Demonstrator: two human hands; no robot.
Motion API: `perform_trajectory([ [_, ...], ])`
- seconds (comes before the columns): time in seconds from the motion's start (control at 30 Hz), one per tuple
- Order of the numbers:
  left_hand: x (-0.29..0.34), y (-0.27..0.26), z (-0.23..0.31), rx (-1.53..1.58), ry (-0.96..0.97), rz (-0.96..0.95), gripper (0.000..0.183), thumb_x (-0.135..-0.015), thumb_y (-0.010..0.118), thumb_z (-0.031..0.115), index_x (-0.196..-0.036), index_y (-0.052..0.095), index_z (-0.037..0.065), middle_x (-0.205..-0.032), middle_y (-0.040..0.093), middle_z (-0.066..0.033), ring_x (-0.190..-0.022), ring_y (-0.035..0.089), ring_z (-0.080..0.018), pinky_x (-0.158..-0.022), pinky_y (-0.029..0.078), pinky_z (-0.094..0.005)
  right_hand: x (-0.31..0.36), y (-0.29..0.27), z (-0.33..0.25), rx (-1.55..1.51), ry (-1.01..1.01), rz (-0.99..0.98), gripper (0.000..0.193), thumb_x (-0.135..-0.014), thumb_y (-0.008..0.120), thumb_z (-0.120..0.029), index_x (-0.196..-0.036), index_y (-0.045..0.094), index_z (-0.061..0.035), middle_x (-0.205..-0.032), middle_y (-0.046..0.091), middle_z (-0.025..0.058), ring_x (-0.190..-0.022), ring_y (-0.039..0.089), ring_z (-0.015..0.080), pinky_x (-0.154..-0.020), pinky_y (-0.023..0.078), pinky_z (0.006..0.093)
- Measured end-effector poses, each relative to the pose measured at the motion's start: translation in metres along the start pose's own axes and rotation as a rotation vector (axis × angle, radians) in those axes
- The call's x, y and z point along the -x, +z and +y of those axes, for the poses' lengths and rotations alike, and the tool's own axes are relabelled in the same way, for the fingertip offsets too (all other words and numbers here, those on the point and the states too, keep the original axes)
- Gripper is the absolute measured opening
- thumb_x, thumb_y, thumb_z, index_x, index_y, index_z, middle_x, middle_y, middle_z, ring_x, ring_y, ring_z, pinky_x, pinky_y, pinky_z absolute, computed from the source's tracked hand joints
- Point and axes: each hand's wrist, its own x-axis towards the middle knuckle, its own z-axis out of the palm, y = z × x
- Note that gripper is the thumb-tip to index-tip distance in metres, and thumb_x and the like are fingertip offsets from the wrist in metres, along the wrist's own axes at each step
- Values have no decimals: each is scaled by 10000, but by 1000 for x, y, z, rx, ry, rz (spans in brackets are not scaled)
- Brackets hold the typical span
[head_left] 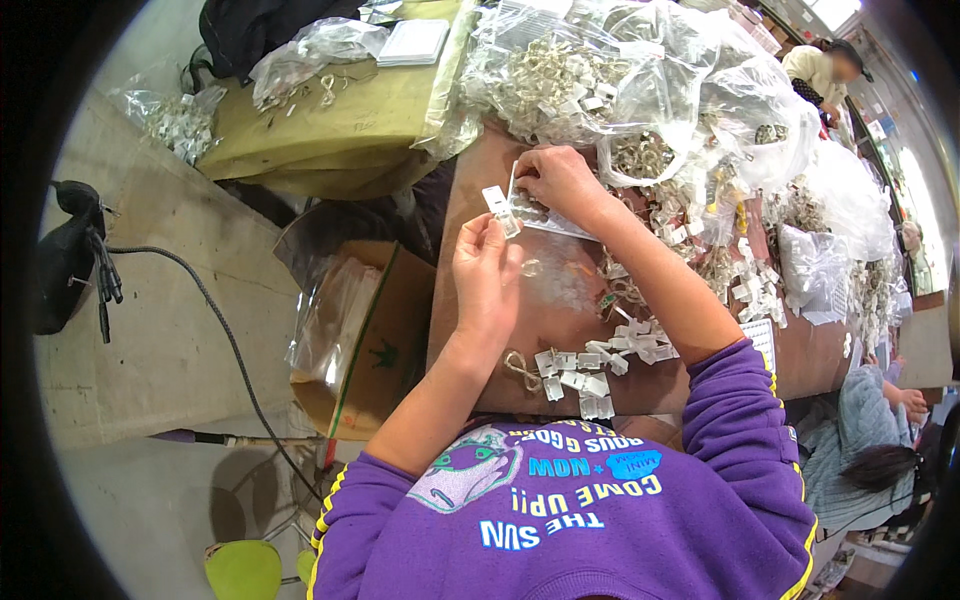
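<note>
Purple sleeves [740, 420]; left hand [485, 275] pinches indistinct white tag [497, 200].

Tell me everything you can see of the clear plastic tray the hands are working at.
The clear plastic tray is a shallow, see-through sheet with rows of small pockets, lying flat on the brown table near its far left edge. Several pockets seem to hold small pale pieces; how many is unclear. The right hand rests on its far end, fingers curled over the rim. The left hand hovers just beside its near left corner, pinching a small white tagged piece that overlaps the tray's edge. Bags of similar pieces lie beyond it.
</note>
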Motion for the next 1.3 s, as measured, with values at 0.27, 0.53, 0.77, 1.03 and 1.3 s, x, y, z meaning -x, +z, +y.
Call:
perform_trajectory([
  [0.27, 3, 6, 3, 14, -29, -26, 153, -982, 554, 172, -1069, 561, 47, -954, 645, -82, -593, 449, -58, -478, 342, -152, 22, -32, -36, -103, 20, 147, 123, -764, 729, -85, -861, 695, -18, -808, 654, 90, -688, 630, 188, -671, 512, 303],
  [0.53, 10, 14, -2, -143, -79, -35, 121, -945, 613, 132, -1040, 575, 67, -887, 607, -6, -706, 596, -94, -575, 444, -215, 80, -50, -78, -72, -178, 222, 58, -780, 653, -61, -837, 654, -50, -796, 621, 81, -724, 638, 284, -621, 519, 371],
  [0.77, 16, 18, 2, -242, -79, -83, 135, -953, 608, 168, -1049, 587, 76, -870, 637, 8, -704, 603, -78, -562, 406, -179, 86, -61, -85, 113, -212, 90, 95, -766, 655, -66, -858, 661, -46, -786, 607, 84, -718, 641, 294, -618, 521, 375],
  [1.03, 15, 15, 5, -157, -166, -157, 179, -952, 610, 187, -1049, 571, 42, -933, 633, -29, -748, 643, -126, -583, 437, -206, 81, -65, -88, -138, -129, 198, 120, -753, 699, -55, -872, 694, -70, -791, 652, 97, -697, 654, 276, -608, 528, 344],
  [1.3, 10, 8, 4, 65, -230, -104, 154, -971, 578, 180, -1058, 539, 60, -953, 621, -38, -751, 608, -112, -610, 451, -207, 90, -42, -78, 58, -367, 276, 226, -780, 697, -22, -1004, 689, -47, -847, 673, 111, -756, 660, 271, -669, 528, 323],
])
